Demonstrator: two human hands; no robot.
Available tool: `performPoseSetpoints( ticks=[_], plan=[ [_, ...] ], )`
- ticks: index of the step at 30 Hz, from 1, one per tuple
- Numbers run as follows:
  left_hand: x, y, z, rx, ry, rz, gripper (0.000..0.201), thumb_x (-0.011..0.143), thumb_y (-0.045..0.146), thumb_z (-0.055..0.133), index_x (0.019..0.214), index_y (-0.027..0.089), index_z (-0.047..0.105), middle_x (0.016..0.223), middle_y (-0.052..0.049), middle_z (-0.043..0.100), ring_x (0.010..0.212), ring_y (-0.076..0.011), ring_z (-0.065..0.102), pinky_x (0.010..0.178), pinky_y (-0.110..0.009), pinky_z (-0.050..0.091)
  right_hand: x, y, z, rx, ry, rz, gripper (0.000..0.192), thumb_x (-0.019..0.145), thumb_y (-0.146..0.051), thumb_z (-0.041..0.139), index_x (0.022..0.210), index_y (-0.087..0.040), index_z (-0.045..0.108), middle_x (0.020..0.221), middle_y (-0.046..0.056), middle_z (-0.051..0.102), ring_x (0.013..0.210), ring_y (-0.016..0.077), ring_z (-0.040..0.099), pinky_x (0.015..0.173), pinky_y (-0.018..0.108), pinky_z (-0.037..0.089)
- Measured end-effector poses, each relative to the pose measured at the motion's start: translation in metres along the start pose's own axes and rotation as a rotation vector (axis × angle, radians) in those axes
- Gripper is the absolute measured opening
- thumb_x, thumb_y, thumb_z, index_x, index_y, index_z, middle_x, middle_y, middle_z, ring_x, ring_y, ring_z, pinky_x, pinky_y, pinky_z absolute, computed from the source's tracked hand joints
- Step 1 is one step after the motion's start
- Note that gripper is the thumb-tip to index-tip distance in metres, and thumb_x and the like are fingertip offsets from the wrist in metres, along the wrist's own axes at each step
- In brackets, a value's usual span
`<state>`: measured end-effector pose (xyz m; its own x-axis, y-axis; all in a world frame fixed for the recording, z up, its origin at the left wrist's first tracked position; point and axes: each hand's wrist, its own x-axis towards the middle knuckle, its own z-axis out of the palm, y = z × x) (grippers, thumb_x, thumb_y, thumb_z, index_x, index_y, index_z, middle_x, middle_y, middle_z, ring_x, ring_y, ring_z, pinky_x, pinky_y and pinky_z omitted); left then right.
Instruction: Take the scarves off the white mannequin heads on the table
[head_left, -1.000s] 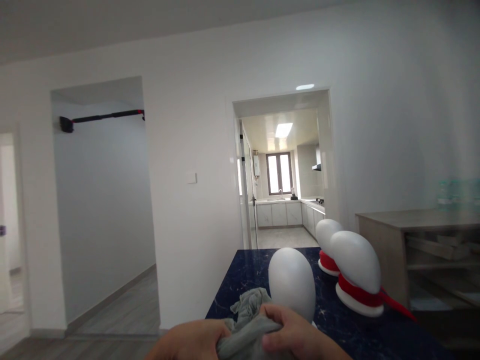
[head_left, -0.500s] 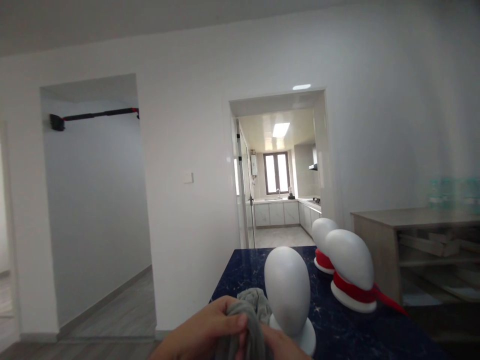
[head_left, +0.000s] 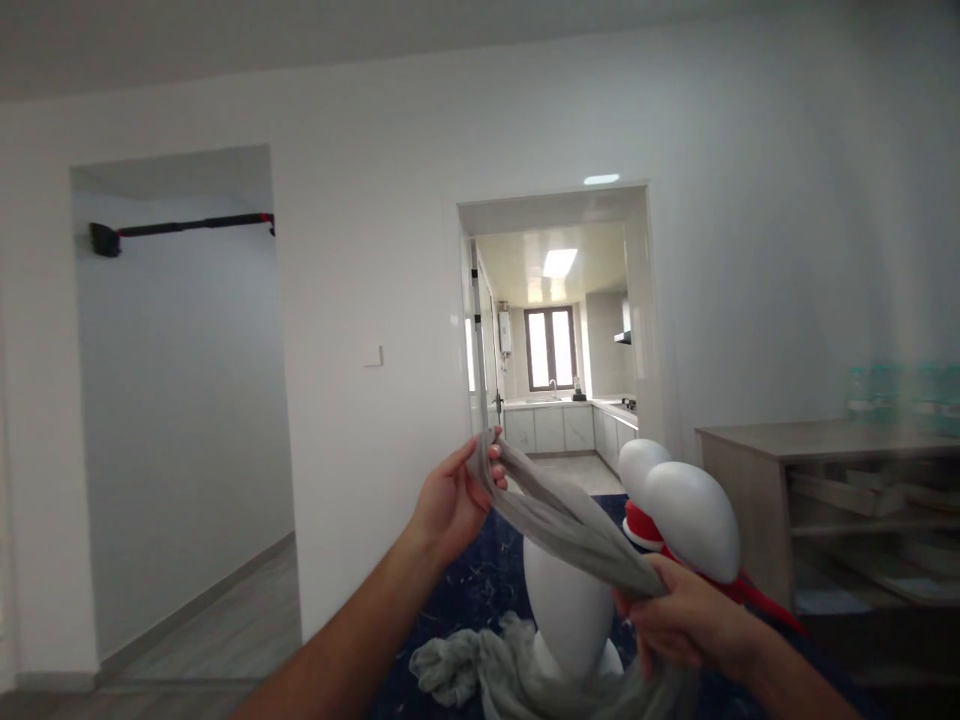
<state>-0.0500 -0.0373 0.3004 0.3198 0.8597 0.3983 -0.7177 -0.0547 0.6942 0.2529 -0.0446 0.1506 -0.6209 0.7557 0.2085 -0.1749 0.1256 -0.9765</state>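
Note:
A grey scarf [head_left: 559,515] is stretched in a loop between my two hands, crossing in front of the nearest white mannequin head [head_left: 566,610]. My left hand [head_left: 457,495] is closed on the loop's upper left end, raised higher than the other. My right hand [head_left: 679,610] grips the lower right end, beside the head. More of the scarf lies bunched around the head's base on the dark blue marbled table [head_left: 484,560]. The loop covers the head's top.
Two more white mannequin heads, one nearer [head_left: 694,520] and one behind [head_left: 641,468], stand on the right with red fabric [head_left: 643,522] at their bases. A wooden shelf unit [head_left: 739,475] holding bottles [head_left: 885,395] is further right. A doorway opens onto a kitchen beyond.
Both hands have risen and spread apart, the left going up and the right moving rightward. The scarf, earlier bunched between them beside the head, is now pulled out into a loop.

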Motion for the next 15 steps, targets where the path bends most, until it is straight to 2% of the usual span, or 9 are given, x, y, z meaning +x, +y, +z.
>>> performPoseSetpoints(
  ticks=[4, 8, 11, 15],
  plan=[
    [0.019, 0.007, -0.012, -0.080, 0.001, 0.084, 0.034, 0.107, 0.025, 0.042, 0.122, 0.008, 0.067, 0.083, -0.003, 0.067, 0.066, -0.0127, 0.065, 0.068, -0.027, 0.060, -0.028, -0.048, -0.054, -0.103, 0.084, 0.056, 0.016, 0.088, -0.028, 0.073, 0.098, -0.018, 0.067, 0.046, -0.015, 0.043, 0.037, 0.0038, 0.028, 0.057, 0.032, 0.061],
    [0.036, 0.002, -0.018, -0.131, -0.004, 0.091, 0.032, 0.107, 0.024, 0.042, 0.117, 0.008, 0.068, 0.081, -0.004, 0.067, 0.066, -0.0127, 0.066, 0.068, -0.026, 0.060, -0.044, -0.078, -0.103, -0.131, 0.109, 0.061, 0.015, 0.090, -0.029, 0.072, 0.097, -0.015, 0.068, 0.046, -0.014, 0.045, 0.035, 0.0032, 0.028, 0.055, 0.031, 0.060],
    [0.056, -0.007, -0.024, -0.167, 0.061, 0.073, 0.034, 0.107, 0.028, 0.045, 0.109, 0.006, 0.070, 0.079, -0.005, 0.069, 0.066, -0.0130, 0.067, 0.068, -0.026, 0.060, -0.037, -0.085, -0.132, -0.008, 0.084, -0.031, 0.019, 0.096, -0.035, 0.066, 0.090, -0.017, 0.066, 0.041, -0.016, 0.038, 0.030, 0.0027, 0.027, 0.053, 0.027, 0.055],
    [0.087, -0.025, -0.042, -0.197, 0.186, 0.069, 0.038, 0.107, 0.031, 0.047, 0.093, 0.006, 0.071, 0.075, -0.009, 0.073, 0.068, -0.0156, 0.071, 0.071, -0.026, 0.061, -0.005, -0.065, -0.138, 0.319, 0.259, -0.108, 0.018, 0.101, -0.027, 0.052, 0.089, -0.019, 0.063, 0.048, -0.017, 0.033, 0.032, 0.0016, 0.024, 0.052, 0.021, 0.045]
  ],
)
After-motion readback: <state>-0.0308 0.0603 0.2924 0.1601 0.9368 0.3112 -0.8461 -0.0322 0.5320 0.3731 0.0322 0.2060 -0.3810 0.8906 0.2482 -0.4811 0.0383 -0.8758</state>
